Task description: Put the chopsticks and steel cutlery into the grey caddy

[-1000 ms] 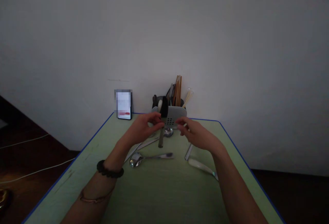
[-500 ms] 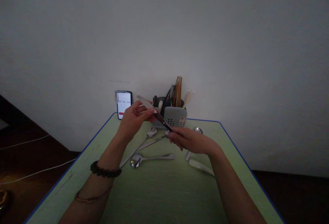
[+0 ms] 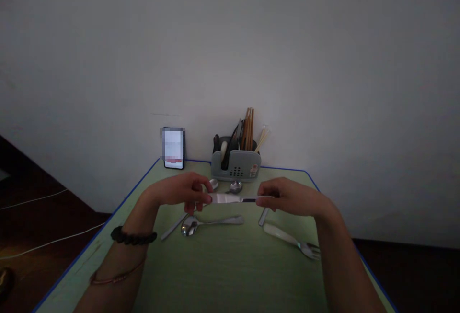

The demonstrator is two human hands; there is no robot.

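Observation:
A table knife (image 3: 230, 199) hangs level above the green table (image 3: 223, 265), held at both ends. My left hand (image 3: 183, 193) pinches its left end, and my right hand (image 3: 287, 199) pinches the other end. Below the knife a metal spoon (image 3: 208, 222) lies on the table. A white-handled fork (image 3: 291, 240) lies under my right forearm. Two more spoons (image 3: 224, 187) lie just behind the knife.
A grey cutlery holder (image 3: 235, 163) with chopsticks and utensils stands at the table's far edge against the wall. A phone (image 3: 173, 147) leans on the wall left of it. White cables run over the dark floor at left.
The knife went from upright near the holder, to tilted between both hands, to level. Both hands have come down and toward me, spreading apart to its ends.

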